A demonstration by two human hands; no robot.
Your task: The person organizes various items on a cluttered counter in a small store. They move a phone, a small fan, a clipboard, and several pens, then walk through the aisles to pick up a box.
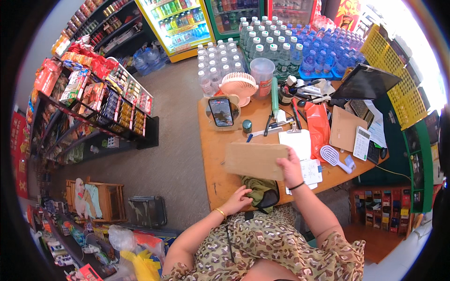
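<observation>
My right hand point(291, 167) grips the right end of a flat rectangular piece of brown cardboard point(255, 159), held above the wooden desk point(214, 154). Partly under the cardboard, near the desk's front edge, lies an olive-green cloth item with a dark mesh part point(262, 191). My left hand point(237, 202) is at the left side of this cloth, fingers loosely bent and apart; whether the fingertips touch it I cannot tell. Beyond the cardboard are a white comb point(270, 131), a small dark-lidded jar point(247, 125) and a clipboard with white paper point(299, 140).
A phone on a stand point(221, 111), a pink fan point(239, 85), a clear plastic tub point(262, 75) and a monitor point(367, 82) stand on the desk. A hairbrush point(330, 155) and calculator point(361, 142) lie right. Bottled water point(269, 49) stands behind; a snack rack point(95, 102) stands left.
</observation>
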